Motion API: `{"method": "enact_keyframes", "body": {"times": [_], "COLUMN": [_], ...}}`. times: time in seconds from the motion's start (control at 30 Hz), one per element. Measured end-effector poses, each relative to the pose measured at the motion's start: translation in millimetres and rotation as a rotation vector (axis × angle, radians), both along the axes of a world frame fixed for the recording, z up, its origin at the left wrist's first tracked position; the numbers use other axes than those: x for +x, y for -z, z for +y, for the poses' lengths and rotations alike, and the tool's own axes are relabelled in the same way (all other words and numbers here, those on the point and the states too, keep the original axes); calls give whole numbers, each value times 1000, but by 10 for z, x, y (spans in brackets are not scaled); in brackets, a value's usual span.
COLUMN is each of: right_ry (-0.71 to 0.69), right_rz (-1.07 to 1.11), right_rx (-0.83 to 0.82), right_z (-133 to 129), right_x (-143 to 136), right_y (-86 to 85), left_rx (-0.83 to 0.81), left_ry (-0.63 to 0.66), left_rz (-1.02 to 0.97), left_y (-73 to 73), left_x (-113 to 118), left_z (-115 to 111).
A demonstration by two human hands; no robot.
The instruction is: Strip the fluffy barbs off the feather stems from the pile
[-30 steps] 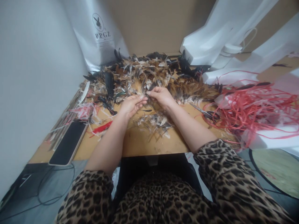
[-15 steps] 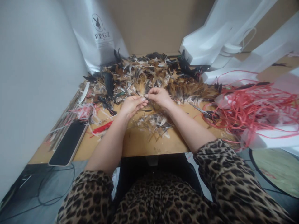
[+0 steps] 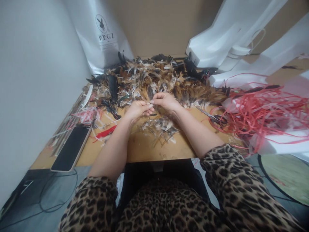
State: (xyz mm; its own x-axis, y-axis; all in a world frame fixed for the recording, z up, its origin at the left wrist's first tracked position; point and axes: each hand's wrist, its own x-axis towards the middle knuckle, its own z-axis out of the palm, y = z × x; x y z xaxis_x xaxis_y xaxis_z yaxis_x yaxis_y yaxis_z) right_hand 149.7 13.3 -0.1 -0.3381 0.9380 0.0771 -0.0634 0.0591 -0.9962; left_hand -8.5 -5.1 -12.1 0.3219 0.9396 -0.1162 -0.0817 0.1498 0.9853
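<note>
My left hand (image 3: 138, 110) and my right hand (image 3: 165, 101) meet fingertip to fingertip at the near edge of a wide heap of brown, white and black feathers (image 3: 154, 75). Both are closed in a pinch. Brown feather tips show just beyond the fingers, but whatever lies between the fingertips is too small to make out. Below my hands, a small loose pile of feathers (image 3: 160, 127) lies on the wooden table (image 3: 145, 151).
Scissors (image 3: 212, 117) and a tangle of red and pink ribbon (image 3: 263, 112) lie to the right. On the left are a phone (image 3: 71, 148), a red strip (image 3: 106, 132) and pink-white strands (image 3: 88, 116). A white bag (image 3: 103, 48) stands behind.
My left fingers have curled closer together, and both hands have dropped very slightly toward me. The fingertips still meet.
</note>
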Motion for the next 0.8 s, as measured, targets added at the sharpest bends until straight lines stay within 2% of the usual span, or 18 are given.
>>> {"method": "enact_keyframes", "body": {"times": [0.1, 0.27, 0.47, 0.63, 0.8], "right_ry": [0, 23, 187, 300, 274], "right_rz": [-50, -253, -370, -357, -262], "right_rx": [21, 178, 292, 239, 128], "right_z": [22, 7, -19, -4, -5], "right_x": [16, 10, -63, -89, -79], "right_y": [4, -49, 1, 54, 37], "left_rx": [54, 130, 154, 129, 160], "left_ry": [-28, -63, -56, -161, -193], "left_rz": [49, 146, 194, 187, 147], "left_y": [17, 35, 26, 21, 42], "left_x": [-1, 9, 65, 140, 164], "left_z": [10, 30, 21, -7, -5]}}
